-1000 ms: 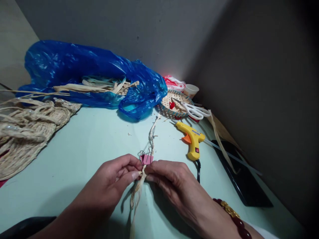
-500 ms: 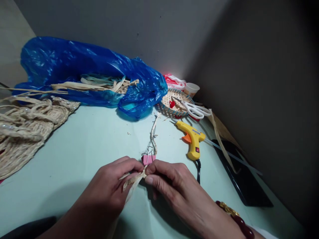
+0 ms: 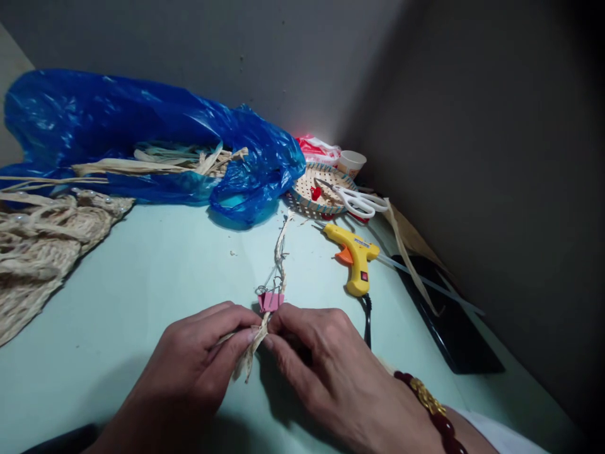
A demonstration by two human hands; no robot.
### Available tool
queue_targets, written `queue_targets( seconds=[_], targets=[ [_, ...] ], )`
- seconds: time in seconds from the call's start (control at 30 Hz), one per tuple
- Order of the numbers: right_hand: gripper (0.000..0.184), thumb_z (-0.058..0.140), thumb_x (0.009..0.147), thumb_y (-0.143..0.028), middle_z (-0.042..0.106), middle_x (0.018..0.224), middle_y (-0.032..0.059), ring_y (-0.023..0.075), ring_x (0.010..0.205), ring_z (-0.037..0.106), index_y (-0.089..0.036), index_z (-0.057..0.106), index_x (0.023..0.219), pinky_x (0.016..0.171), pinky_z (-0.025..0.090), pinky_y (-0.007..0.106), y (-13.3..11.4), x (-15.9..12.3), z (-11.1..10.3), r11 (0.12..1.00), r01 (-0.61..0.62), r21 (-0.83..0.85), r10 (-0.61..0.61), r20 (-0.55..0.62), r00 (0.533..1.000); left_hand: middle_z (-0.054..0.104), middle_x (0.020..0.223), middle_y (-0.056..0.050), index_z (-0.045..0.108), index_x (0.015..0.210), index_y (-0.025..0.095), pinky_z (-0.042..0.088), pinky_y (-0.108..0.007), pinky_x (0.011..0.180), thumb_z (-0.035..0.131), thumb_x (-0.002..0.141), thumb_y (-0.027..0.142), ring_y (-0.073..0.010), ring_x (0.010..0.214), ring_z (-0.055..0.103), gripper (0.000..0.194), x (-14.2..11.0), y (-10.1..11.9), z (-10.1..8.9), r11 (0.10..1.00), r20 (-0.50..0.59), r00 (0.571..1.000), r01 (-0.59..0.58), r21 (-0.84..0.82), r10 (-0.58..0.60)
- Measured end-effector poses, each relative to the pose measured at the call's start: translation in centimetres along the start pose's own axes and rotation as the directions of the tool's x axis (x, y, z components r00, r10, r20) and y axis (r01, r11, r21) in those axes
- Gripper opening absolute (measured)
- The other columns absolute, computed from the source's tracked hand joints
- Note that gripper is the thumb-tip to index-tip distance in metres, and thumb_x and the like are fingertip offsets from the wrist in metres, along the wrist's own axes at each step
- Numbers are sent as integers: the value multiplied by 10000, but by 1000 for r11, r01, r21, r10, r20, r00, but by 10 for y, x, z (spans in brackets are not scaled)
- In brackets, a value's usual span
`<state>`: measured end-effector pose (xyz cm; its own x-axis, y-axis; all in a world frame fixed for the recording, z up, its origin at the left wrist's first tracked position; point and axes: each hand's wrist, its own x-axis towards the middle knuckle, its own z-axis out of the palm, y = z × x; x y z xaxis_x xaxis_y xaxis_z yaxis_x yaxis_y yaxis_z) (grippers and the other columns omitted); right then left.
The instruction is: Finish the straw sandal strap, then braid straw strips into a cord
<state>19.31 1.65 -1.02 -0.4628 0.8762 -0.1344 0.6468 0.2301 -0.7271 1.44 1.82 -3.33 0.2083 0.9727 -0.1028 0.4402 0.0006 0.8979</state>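
Between my two hands runs a thin braid of pale dried-leaf strands, its loose ends hanging toward me. My left hand pinches strands between thumb and forefinger from the left. From the right, my right hand pinches the braid at the same spot, its lower fingers partly hidden. A pink binder clip grips the braid just beyond my fingertips, its wire handles pointing away. Past the clip, the finished-looking braid lies on the pale green tabletop.
A yellow glue gun lies to the right, near a black tray-like slab. Behind are a woven basket, white scissors and a paper cup. A blue plastic bag holds strands; a woven straw piece lies left.
The camera view has shifted, so everything sits further left. My left thumb has moved up to the braid beside the clip, and the strands have changed position between my fingers.
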Motion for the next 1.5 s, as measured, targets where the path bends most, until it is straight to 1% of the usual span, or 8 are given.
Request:
queue_targets(
  seconds=[0.33,0.47,0.63,0.9,1.07,1.17,1.3,1.5],
  targets=[
    [138,446,917,-179,556,858,48,175,787,457,-168,538,815,674,350,311,1,-1,11,957,186,-222,-231,-197,953,492,574,51,565,606,197,364,-219,564,568,801,452,-120,586,424,321,3,10,-1,961,99,966,251,-113,-240],
    [58,483,844,-147,558,847,33,167,764,431,-171,509,799,683,320,329,6,0,15,921,219,-322,-291,-194,937,465,598,61,575,660,192,348,-228,560,617,785,449,-114,590,397,289,5,11,-2,925,217,943,302,-232,-253],
    [64,466,842,-140,566,845,31,164,753,442,-172,506,805,683,303,339,9,-1,14,901,230,-368,-308,-170,936,549,638,31,633,712,196,359,-251,563,594,801,412,-131,608,450,237,6,9,-5,950,249,938,281,-134,-243],
    [105,447,909,-175,575,853,52,181,780,479,-175,521,835,803,345,370,1,-2,8,964,107,-242,-138,-114,984,706,752,13,674,745,237,481,-255,723,611,793,381,-157,705,589,164,2,7,-6,990,128,984,131,-46,-125],
    [114,427,929,-222,579,774,37,160,643,468,-207,459,820,591,356,291,-1,-2,6,996,-63,-66,64,10,998,676,709,25,655,702,231,474,-191,579,615,767,411,-118,581,508,196,-2,9,0,987,44,987,158,-36,-156],
    [115,427,938,-266,570,718,25,159,604,473,-222,455,835,540,333,273,0,-2,6,988,-154,33,151,73,986,659,646,42,624,662,237,446,-191,533,604,764,398,-121,557,518,191,-2,9,1,980,6,983,183,72,-184],
    [157,428,951,-299,557,705,9,152,616,467,-225,461,817,557,335,268,2,-2,8,983,-121,141,115,48,992,649,620,55,643,674,258,434,-238,576,553,809,318,-140,572,593,172,-5,1,1,924,-28,999,-11,383,24],
    [168,438,972,-263,559,728,-11,145,705,470,-212,517,833,636,332,269,-4,-4,13,977,-71,201,83,-56,995,612,692,16,647,783,235,417,-277,594,398,956,279,-155,604,602,307,-18,-9,-1,716,-1,954,-224,661,300]
  ],
)
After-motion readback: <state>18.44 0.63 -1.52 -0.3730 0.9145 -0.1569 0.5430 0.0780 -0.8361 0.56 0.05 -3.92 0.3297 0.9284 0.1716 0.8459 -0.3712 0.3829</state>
